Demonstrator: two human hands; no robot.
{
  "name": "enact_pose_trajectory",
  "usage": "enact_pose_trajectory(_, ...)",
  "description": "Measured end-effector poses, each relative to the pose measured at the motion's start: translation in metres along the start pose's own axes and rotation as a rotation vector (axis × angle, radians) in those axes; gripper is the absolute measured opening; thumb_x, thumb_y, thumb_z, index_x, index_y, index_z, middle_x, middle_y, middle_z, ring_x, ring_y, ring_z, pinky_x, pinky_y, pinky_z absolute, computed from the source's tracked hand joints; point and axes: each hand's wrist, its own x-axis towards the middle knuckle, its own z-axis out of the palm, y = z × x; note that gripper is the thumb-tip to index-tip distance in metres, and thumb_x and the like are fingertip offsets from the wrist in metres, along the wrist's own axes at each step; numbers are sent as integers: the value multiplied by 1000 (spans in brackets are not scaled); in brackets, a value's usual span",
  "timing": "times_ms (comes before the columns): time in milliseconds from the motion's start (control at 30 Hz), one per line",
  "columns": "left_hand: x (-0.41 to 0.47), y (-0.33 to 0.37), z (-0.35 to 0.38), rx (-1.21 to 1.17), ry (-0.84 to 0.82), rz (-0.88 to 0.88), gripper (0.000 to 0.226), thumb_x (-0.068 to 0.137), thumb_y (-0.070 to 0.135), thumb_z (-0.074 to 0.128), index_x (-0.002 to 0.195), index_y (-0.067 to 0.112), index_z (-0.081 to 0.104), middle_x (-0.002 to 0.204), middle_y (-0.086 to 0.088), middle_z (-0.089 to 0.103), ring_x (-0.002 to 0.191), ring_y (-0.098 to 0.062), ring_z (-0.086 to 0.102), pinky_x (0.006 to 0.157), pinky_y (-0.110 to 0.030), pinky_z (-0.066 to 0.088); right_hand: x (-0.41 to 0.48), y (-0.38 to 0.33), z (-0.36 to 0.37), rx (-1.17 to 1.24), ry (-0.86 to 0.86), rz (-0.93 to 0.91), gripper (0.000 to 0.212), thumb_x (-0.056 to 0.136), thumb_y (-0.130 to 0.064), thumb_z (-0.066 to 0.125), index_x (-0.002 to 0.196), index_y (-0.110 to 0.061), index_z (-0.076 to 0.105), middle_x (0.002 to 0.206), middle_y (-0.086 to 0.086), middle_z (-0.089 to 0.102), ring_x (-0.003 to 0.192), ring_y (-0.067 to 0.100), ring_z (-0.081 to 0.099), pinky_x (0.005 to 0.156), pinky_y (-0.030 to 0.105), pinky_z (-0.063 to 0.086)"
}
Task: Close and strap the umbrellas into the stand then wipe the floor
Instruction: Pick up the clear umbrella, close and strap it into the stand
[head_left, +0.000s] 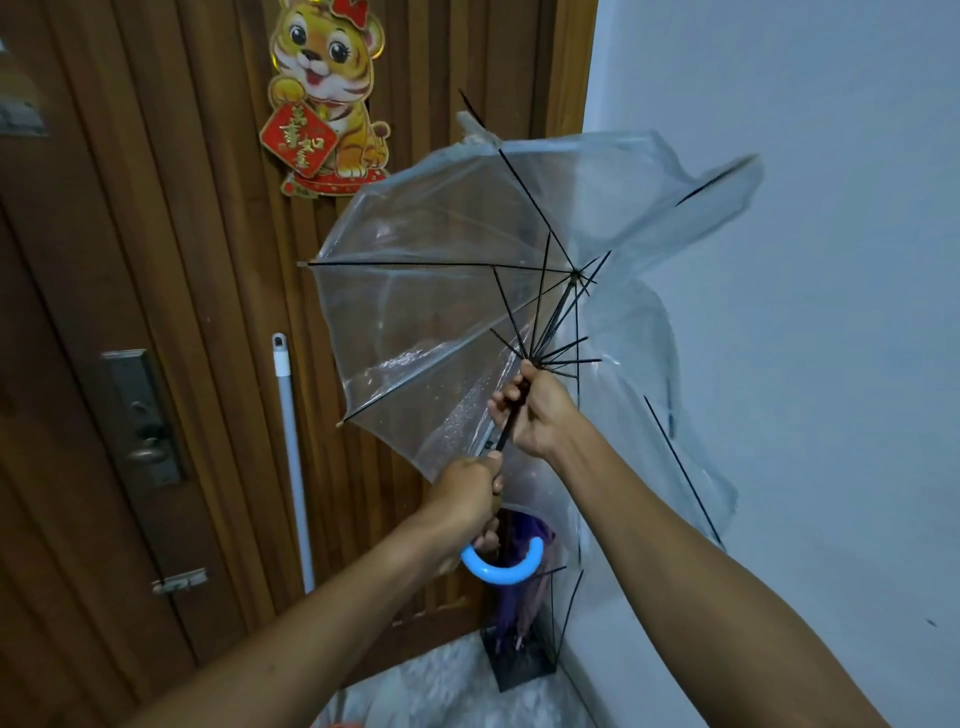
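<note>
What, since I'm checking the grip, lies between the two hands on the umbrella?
In the head view, only a short stretch of black shaft on the clear umbrella runs between the left hand and the right hand.

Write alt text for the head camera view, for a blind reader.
Two hands hold a half-open transparent plastic umbrella with black ribs: the left hand grips its shaft above the light-blue hooked handle, the right hand grips higher, near the ribs. Below, a black wire stand holding a purple folded umbrella sits by a brown wooden door.

Umbrella (426, 312): ahead of me, before the door (156, 260), above the stand (524, 665).
Pole (293, 441): left of it, against the door.
</note>
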Motion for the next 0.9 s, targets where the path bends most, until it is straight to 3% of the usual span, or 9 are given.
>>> enact_pose_trajectory(100, 10, 0, -2, 22, 20, 36, 42, 108, 35, 34, 72, 15, 41, 48, 1, 32, 35, -11, 30, 38, -24, 29, -13, 12, 2, -27, -53, 6, 44, 109, -37, 36, 69, -20, 42, 47, -3, 44, 64, 20, 64, 63, 31, 47)
enact_pose_trajectory(233, 18, -2, 3, 70, 63, 72, 41, 108, 36, 32, 76, 13, 42, 52, -2, 32, 37, -13, 31, 39, -24, 32, -26, 23, 2, -13, -91, 29, 43, 108, -40, 37, 71, -19, 43, 52, -2, 53, 73, 22, 73, 55, 29, 46)
enact_pose_trajectory(400, 23, -6, 6, 87, 59, 46, 32, 107, 31, 31, 110, 8, 53, 56, -4, 37, 42, -15, 37, 37, -21, 34, -37, 32, -1, -11, -75, 34, 41, 109, -39, 37, 75, -18, 43, 56, 3, 62, 69, 24, 76, 54, 30, 51)
enact_pose_trajectory(500, 26, -11, 11, 76, 84, 73, 36, 107, 33, 32, 94, 8, 53, 53, -3, 38, 38, -14, 37, 36, -22, 33, -42, 37, -3, -24, -69, 46, 41, 109, -36, 38, 75, -16, 46, 56, 5, 65, 68, 26, 76, 65, 35, 55)
enact_pose_trajectory(567, 26, -13, 13, 54, 100, 68, 34, 107, 33, 32, 94, 9, 52, 53, -2, 39, 37, -13, 37, 36, -22, 33, -45, 39, -5, -43, -65, 54, 48, 109, -36, 37, 71, -12, 53, 57, 7, 67, 65, 26, 74, 67, 34, 54)
enact_pose_trajectory(667, 24, -15, 14, 53, 129, 18, 37, 107, 35, 33, 128, 8, 49, 63, -5, 46, 41, -16, 43, 35, -20, 35, -45, 46, -9, -64, -75, 62, 41, 109, -37, 37, 78, -14, 50, 64, 9, 71, 65, 27, 75, 70, 38, 53)
enact_pose_trajectory(733, 25, -17, 13, 28, 144, -15, 41, 106, 35, 35, 137, 10, 44, 64, -5, 48, 38, -16, 43, 35, -19, 35, -44, 47, -12, -110, -72, 66, 37, 108, -39, 38, 81, -16, 46, 71, 8, 74, 68, 27, 75, 69, 38, 51)
enact_pose_trajectory(800, 26, -17, 9, -11, 136, -20, 32, 106, 33, 36, 113, 9, 56, 60, -2, 43, 39, -15, 39, 38, -21, 32, -41, 45, -16, -201, -101, 83, 37, 107, -44, 39, 82, -18, 48, 79, 6, 77, 67, 23, 74, 61, 31, 47)
enact_pose_trajectory(900, 27, -16, -2, -10, 105, 14, 36, 106, 30, 38, 77, 16, 52, 51, 1, 37, 38, -12, 33, 38, -19, 27, -48, 36, -24, -402, -143, 147, 27, 107, -39, 41, 99, -19, 56, 93, 6, 76, 56, 15, 68, 60, 29, 54)
